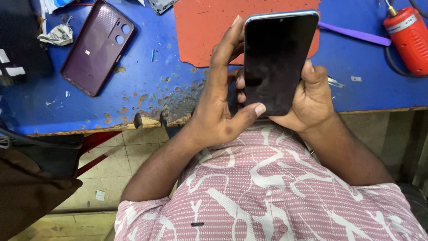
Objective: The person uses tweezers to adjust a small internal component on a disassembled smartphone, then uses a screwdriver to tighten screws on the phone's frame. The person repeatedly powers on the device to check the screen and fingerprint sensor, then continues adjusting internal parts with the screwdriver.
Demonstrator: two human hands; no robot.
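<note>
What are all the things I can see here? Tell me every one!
phone: 1, black dark screen, held upright between both hands above the table edge
phone case: 1, dark purple, lying on the table at the left
table: 1, blue top, chipped and worn at the front edge
mat: 1, orange-red, on the table behind the phone
flat tool: 1, purple, on the table at the right
canister tool: 1, red, far right of the table
crumpled scrap: 1, whitish, top left
shirt: 1, pink with white pattern
left hand: 1, gripping the phone's left side
right hand: 1, gripping its right side
</note>
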